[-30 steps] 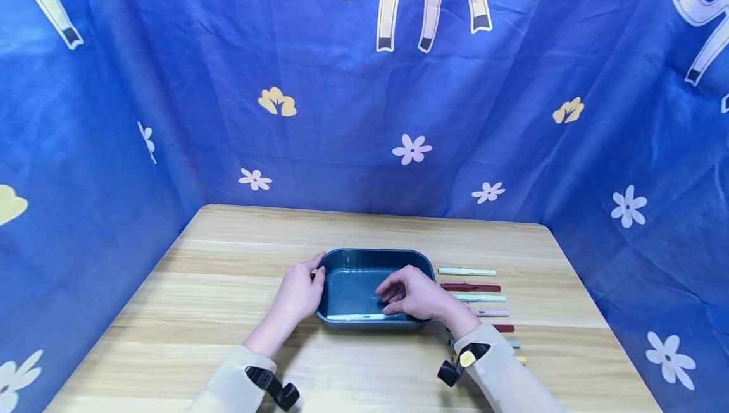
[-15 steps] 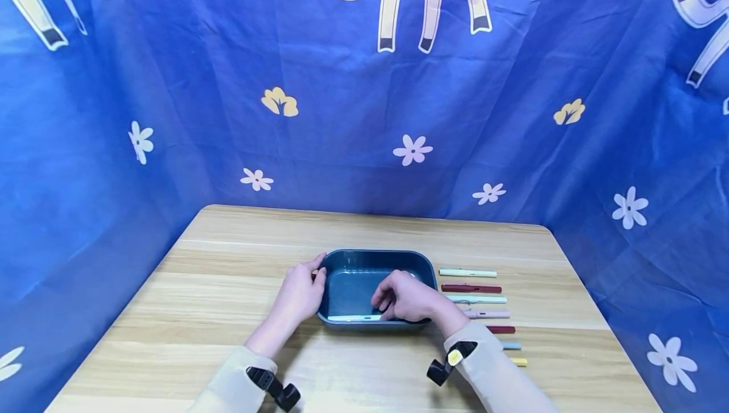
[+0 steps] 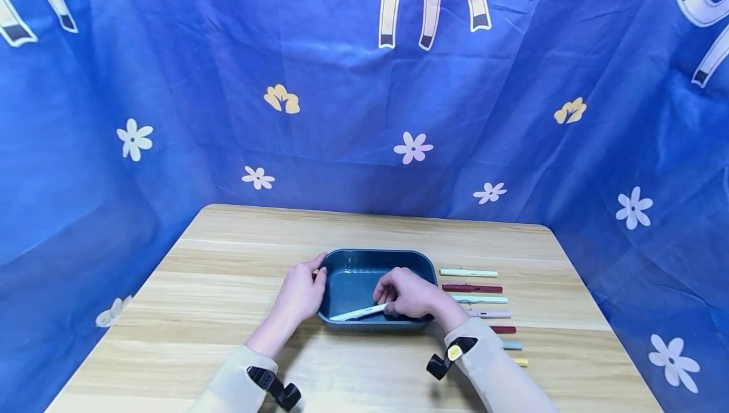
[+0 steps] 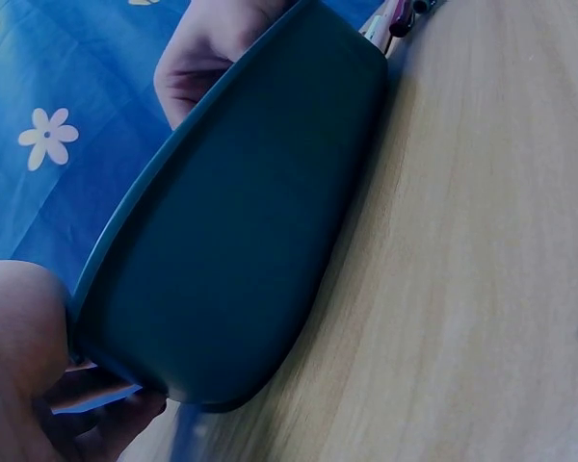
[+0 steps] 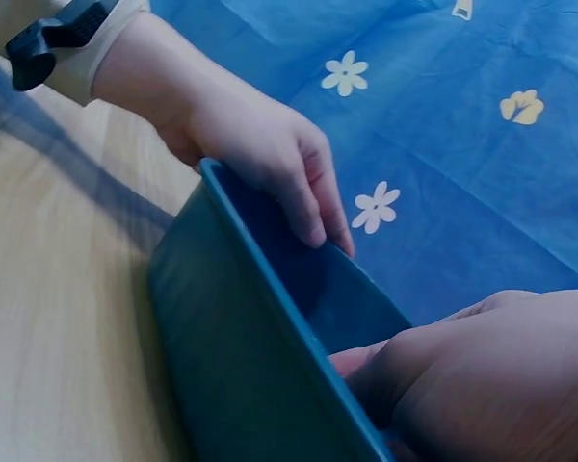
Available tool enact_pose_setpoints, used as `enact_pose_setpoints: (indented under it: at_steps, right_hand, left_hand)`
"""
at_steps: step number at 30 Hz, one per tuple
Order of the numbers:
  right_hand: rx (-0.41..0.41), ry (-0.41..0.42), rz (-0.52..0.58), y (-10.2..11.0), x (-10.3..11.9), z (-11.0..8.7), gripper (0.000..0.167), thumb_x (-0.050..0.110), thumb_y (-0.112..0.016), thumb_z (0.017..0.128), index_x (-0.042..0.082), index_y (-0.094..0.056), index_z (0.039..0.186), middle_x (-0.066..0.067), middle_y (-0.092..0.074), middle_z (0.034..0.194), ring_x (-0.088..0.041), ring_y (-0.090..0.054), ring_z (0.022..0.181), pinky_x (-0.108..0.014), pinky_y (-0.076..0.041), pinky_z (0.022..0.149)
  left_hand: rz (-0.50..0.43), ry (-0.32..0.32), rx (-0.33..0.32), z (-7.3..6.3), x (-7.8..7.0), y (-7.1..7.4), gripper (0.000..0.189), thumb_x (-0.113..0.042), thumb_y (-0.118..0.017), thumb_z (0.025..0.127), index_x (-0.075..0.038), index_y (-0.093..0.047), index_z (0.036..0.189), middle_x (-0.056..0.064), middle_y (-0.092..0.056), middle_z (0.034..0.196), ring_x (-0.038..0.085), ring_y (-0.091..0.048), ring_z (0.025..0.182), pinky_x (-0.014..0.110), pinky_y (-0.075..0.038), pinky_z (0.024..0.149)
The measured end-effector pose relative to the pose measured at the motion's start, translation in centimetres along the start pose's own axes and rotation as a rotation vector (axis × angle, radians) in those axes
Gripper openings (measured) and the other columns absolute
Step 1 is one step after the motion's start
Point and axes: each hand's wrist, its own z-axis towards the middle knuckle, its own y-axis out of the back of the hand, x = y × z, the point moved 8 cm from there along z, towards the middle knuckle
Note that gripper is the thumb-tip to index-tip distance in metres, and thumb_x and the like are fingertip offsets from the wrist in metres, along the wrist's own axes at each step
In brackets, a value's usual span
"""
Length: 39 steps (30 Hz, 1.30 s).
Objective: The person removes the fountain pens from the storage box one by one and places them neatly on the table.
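A dark teal rectangular box (image 3: 348,288) with rounded corners stands on the wooden table. My left hand (image 3: 302,288) grips its left end, thumb at the rim and fingers against the outer wall, as the left wrist view also shows at the box's side wall (image 4: 226,231). Inside the box, near its front wall, my right hand (image 3: 412,294) pinches a white pen (image 3: 359,313) by its right end. The pen slants, right end raised and left end low by the front left corner. In the right wrist view the box wall hides the pen and the fingertips of the right hand (image 5: 501,371).
Right of the box lies a column of several pens: a pale green pen (image 3: 469,272), a dark red pen (image 3: 473,288), a mint pen (image 3: 484,299), a lilac pen (image 3: 492,314) and others partly under the right forearm. A blue patterned curtain (image 3: 342,147) surrounds the table (image 3: 239,236).
My right hand has moved slightly left, closed on the white pen and lifted its right end, so the pen has gone from lying flat to slanting. My left hand has stayed on the box.
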Motion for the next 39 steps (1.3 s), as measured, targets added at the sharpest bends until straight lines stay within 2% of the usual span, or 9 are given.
enact_pose_setpoints:
  at_steps: [7, 12, 19, 21, 25, 32, 39]
  right_hand:
    - [-0.087, 0.047, -0.023, 1.5, 0.8, -0.4, 0.019, -0.006, -0.078, 0.088, 0.011, -0.08, 0.095, 0.01, -0.072, 0.088, -0.005, -0.063, 0.078, -0.026, -0.054, 0.073]
    - [-0.143, 0.072, -0.016, 2.1, 1.0, -0.6, 0.015, -0.001, -0.083, 0.088, 0.013, -0.082, 0.092, 0.01, -0.072, 0.091, -0.006, -0.059, 0.078, -0.025, -0.05, 0.07]
    - [-0.203, 0.107, 0.004, 2.6, 1.3, -1.0, 0.012, 0.004, -0.084, 0.09, 0.014, -0.084, 0.095, 0.011, -0.074, 0.096, -0.006, -0.061, 0.077, -0.026, -0.052, 0.07]
    - [-0.219, 0.113, 0.015, 2.8, 1.4, -1.2, 0.011, 0.005, -0.084, 0.09, 0.015, -0.084, 0.095, 0.01, -0.075, 0.097, -0.006, -0.062, 0.075, -0.026, -0.052, 0.068]
    - [-0.243, 0.115, 0.055, 3.2, 1.3, -1.6, 0.009, 0.008, -0.084, 0.091, 0.016, -0.084, 0.096, 0.011, -0.075, 0.099, -0.007, -0.065, 0.078, -0.026, -0.055, 0.069]
    - [-0.274, 0.15, 0.179, 3.8, 1.3, -2.4, 0.009, 0.008, -0.084, 0.092, 0.014, -0.085, 0.099, 0.006, -0.076, 0.1, -0.012, -0.069, 0.084, -0.029, -0.058, 0.072]
    - [-0.316, 0.162, 0.279, 4.6, 1.5, -3.7, 0.011, 0.01, -0.084, 0.092, 0.014, -0.085, 0.102, 0.002, -0.076, 0.103, -0.018, -0.07, 0.087, -0.027, -0.056, 0.068]
  left_hand:
    - [0.009, -0.002, -0.004, 0.1, -0.1, 0.0, 0.044, -0.014, -0.056, 0.108, 0.0, -0.059, 0.149, 0.027, -0.063, 0.138, 0.03, -0.07, 0.107, 0.047, -0.057, 0.087]
    - [0.003, -0.001, 0.003, 0.2, 0.0, -0.1, 0.044, -0.014, -0.056, 0.108, 0.0, -0.058, 0.15, 0.027, -0.062, 0.139, 0.03, -0.07, 0.104, 0.045, -0.058, 0.082]
    - [0.019, -0.03, -0.013, 0.2, -0.1, -0.1, 0.043, -0.012, -0.057, 0.107, 0.001, -0.06, 0.148, 0.027, -0.067, 0.133, 0.031, -0.071, 0.109, 0.052, -0.057, 0.093]
    - [0.021, -0.032, -0.013, 0.2, -0.1, 0.0, 0.043, -0.011, -0.057, 0.107, 0.001, -0.06, 0.148, 0.028, -0.067, 0.133, 0.031, -0.071, 0.109, 0.053, -0.056, 0.093]
    - [0.025, -0.016, -0.01, 0.1, 0.0, 0.0, 0.044, -0.013, -0.057, 0.107, 0.0, -0.06, 0.148, 0.027, -0.066, 0.135, 0.032, -0.07, 0.109, 0.053, -0.056, 0.093]
    - [0.018, -0.012, -0.002, 0.2, -0.1, 0.0, 0.044, -0.013, -0.056, 0.107, 0.0, -0.059, 0.149, 0.028, -0.065, 0.136, 0.035, -0.067, 0.12, 0.054, -0.054, 0.1]
    - [0.018, -0.007, 0.003, 0.1, -0.2, 0.0, 0.044, -0.014, -0.055, 0.108, 0.0, -0.058, 0.15, 0.027, -0.065, 0.136, 0.033, -0.069, 0.116, 0.053, -0.056, 0.096]
